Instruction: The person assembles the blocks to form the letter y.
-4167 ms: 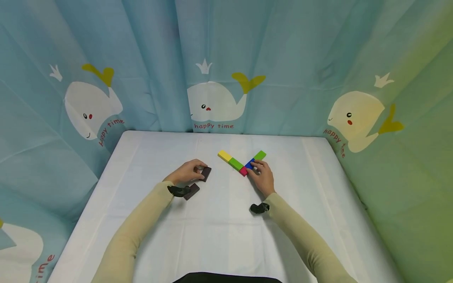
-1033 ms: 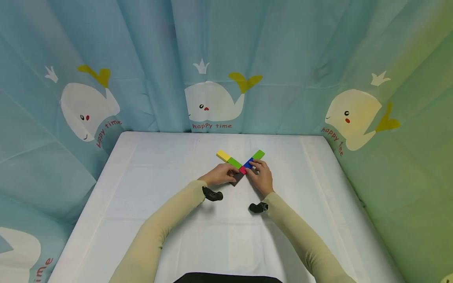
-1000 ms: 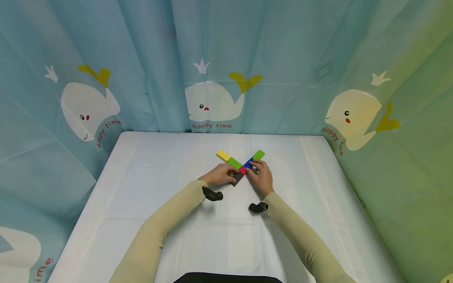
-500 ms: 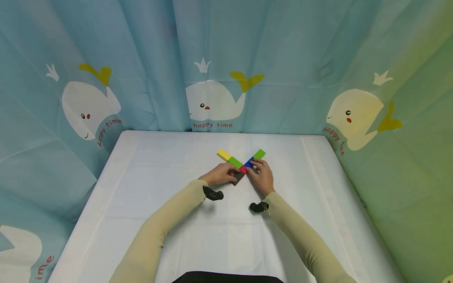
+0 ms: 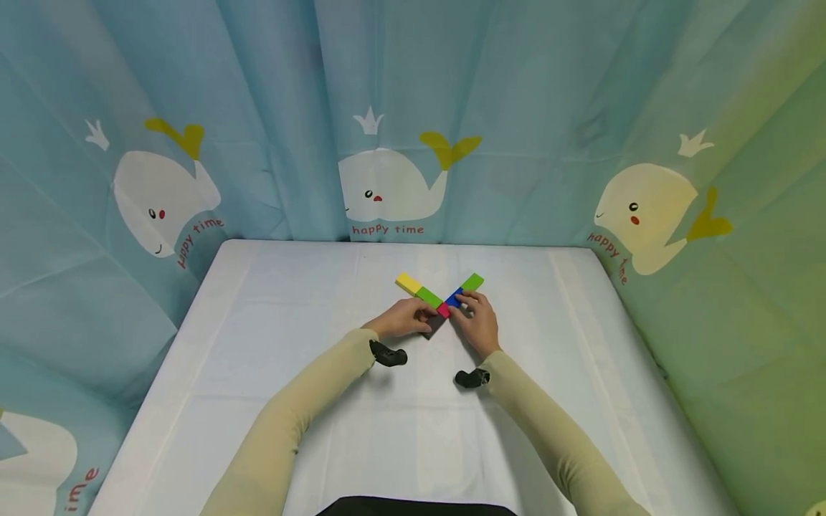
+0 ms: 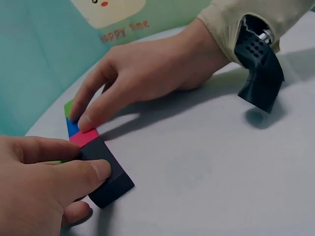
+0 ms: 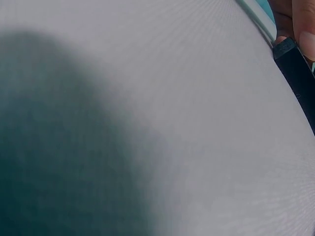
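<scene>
Small coloured blocks form a V on the white table in the head view. The left arm has a yellow block (image 5: 409,283) and a green block (image 5: 429,297); the right arm has a blue block (image 5: 454,298) and another green block (image 5: 474,281). A pink block (image 5: 443,309) sits at the point. My left hand (image 5: 404,317) pinches a dark block (image 6: 106,167) end-on against the pink one. My right hand (image 5: 477,322) holds the blue block between thumb and fingers, thumb tip at the pink block in the left wrist view.
A white cloth covers the table (image 5: 290,430). Pale blue-green curtains (image 5: 277,129) printed with whales stand behind it and at both sides. Black wrist mounts hang under the left sleeve (image 5: 277,408) and the right sleeve (image 5: 555,430), close over the table.
Since about four seconds ago, my left hand has moved right, and a dark block now meets the pink one. The two dark blocks' former spots are bare. Over the last second, nothing visibly moves.
</scene>
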Motion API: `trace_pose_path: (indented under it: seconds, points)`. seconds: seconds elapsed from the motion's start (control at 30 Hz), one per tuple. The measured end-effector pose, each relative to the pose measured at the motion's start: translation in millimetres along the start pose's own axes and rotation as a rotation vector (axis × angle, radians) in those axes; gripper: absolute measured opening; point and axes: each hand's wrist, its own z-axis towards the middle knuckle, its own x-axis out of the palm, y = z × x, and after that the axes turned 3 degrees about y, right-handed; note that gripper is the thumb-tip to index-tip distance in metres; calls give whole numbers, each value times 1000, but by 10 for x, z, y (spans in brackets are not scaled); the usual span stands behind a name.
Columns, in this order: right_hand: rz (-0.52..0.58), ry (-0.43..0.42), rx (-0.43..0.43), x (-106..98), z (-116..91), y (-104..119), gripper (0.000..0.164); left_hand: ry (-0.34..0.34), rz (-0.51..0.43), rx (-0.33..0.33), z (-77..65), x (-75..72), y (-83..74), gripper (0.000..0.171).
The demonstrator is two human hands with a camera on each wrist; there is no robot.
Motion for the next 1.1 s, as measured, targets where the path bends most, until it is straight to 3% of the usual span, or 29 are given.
trace_pose_path:
  seconds: [0.13,0.3,0.57,0.73,1.0,1.1]
  points:
    - [-3,15,5,13,-2,-3,43,-9,-17,-11,-42,-11,20,43]
    - [14,44,27,23,6,0,42,-32,-71,2,-211,-115,73,43]
    - [11,35,41,9,13,-6,40,-79,-188,26,-678,-393,327,45]
    - [14,47,48,-5,13,-6,39,-71,-251,-13,-1010,-467,499,44]
    - [8,47,42,6,27,-45,40,-94,-145,-72,-1439,-467,660,39]
    - [8,51,46,9,26,-45,40,-93,-124,-60,-1584,-465,674,40]
